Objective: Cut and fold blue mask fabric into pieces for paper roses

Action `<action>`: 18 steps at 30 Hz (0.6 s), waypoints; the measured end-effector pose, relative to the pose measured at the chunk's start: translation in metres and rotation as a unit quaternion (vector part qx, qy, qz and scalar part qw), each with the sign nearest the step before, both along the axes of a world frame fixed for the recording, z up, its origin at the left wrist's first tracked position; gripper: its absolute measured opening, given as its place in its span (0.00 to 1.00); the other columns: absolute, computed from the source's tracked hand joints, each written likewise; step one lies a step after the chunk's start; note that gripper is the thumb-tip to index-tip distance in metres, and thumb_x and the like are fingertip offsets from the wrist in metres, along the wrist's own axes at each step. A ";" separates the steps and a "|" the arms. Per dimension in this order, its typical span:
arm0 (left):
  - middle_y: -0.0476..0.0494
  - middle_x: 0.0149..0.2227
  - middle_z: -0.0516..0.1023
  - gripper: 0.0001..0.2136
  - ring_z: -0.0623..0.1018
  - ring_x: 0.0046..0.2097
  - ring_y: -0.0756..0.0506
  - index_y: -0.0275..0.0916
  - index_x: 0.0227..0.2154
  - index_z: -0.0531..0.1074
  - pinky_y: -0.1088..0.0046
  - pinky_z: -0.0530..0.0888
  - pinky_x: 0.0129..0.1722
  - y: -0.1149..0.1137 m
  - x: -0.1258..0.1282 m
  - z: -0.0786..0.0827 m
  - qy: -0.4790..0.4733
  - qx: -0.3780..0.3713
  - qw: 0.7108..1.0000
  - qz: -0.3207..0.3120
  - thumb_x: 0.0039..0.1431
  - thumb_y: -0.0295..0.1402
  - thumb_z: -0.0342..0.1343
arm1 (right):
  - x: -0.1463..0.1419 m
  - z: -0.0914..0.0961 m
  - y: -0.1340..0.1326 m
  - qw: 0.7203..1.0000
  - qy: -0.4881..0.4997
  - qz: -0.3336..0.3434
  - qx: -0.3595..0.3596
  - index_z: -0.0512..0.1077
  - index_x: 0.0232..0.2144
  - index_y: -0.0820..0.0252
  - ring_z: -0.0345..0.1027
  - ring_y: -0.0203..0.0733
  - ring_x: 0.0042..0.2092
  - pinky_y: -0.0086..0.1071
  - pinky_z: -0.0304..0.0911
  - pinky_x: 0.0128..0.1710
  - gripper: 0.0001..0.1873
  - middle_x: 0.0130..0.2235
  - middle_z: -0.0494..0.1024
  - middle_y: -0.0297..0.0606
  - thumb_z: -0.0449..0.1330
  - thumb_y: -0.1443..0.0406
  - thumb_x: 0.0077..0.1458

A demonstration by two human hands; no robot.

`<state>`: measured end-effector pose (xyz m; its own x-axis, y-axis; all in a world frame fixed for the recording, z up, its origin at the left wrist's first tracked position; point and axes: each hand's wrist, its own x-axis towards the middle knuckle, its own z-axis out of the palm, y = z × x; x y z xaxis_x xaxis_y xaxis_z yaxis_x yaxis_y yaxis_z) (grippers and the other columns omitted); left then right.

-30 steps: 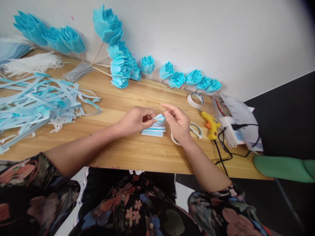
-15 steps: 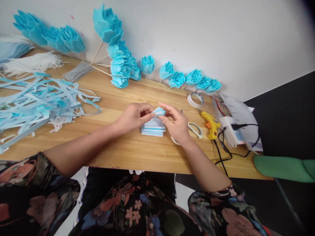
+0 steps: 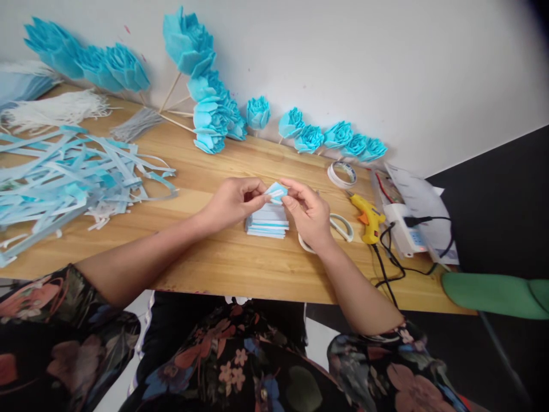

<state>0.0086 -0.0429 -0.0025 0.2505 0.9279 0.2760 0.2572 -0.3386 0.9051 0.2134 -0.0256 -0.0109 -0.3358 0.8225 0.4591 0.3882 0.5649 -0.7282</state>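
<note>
Between my two hands is a small folded piece of light blue and white material [image 3: 277, 192], with a white strip showing across it. My left hand [image 3: 237, 200] pinches its left edge between thumb and fingers. At the right edge, my right hand [image 3: 309, 214] grips it the same way, fingers partly behind it. Just below, on the table, lies a stack of folded blue and white pieces [image 3: 267, 222], its upper part partly covered by my hands. A white ring [image 3: 305, 245] is mostly hidden behind my right hand, and scissors [image 3: 342, 228] lie to its right.
A heap of pale blue strips [image 3: 72, 177] covers the table's left. Blue fabric flowers [image 3: 209, 126] on sticks lean along the wall. A tape roll [image 3: 342, 174], a yellow glue gun [image 3: 366, 217] with its cord and a white power strip [image 3: 404, 229] stand at the right.
The folded piece has tilted and opened slightly between my fingers, showing more of its face. My right thumb has shifted a little to the right. The stack has not moved.
</note>
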 end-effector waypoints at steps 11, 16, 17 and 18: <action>0.50 0.23 0.72 0.08 0.66 0.25 0.54 0.34 0.30 0.75 0.79 0.60 0.24 -0.001 0.000 -0.001 0.015 0.010 1.000 -0.005 0.60 0.34 0.57 | 0.000 -0.002 0.000 1.000 -0.027 0.008 0.009 0.74 0.53 0.44 0.73 0.39 0.39 0.38 0.72 0.44 0.19 0.45 0.80 0.33 0.63 0.63 0.59; 0.50 0.23 0.73 0.08 0.65 0.24 0.54 0.34 0.29 0.76 0.79 0.60 0.24 0.000 0.000 0.000 0.014 0.014 1.000 0.004 0.60 0.34 0.57 | 0.000 -0.002 0.001 1.000 -0.014 0.020 -0.003 0.73 0.55 0.45 0.73 0.40 0.40 0.38 0.73 0.43 0.22 0.47 0.79 0.35 0.64 0.61 0.58; 0.50 0.23 0.73 0.08 0.65 0.24 0.54 0.34 0.29 0.75 0.79 0.60 0.24 0.000 0.000 0.000 0.018 0.014 1.000 0.000 0.59 0.34 0.57 | 0.000 -0.002 0.000 1.000 -0.011 0.025 -0.009 0.72 0.56 0.45 0.73 0.40 0.41 0.38 0.74 0.43 0.23 0.46 0.79 0.35 0.65 0.60 0.58; 0.51 0.22 0.72 0.08 0.65 0.24 0.54 0.34 0.28 0.75 0.79 0.60 0.23 -0.001 0.000 0.000 0.024 0.014 1.000 -0.005 0.59 0.34 0.57 | 0.000 -0.003 0.000 0.999 -0.006 0.030 -0.013 0.72 0.56 0.45 0.73 0.40 0.41 0.38 0.74 0.43 0.24 0.46 0.79 0.35 0.65 0.60 0.57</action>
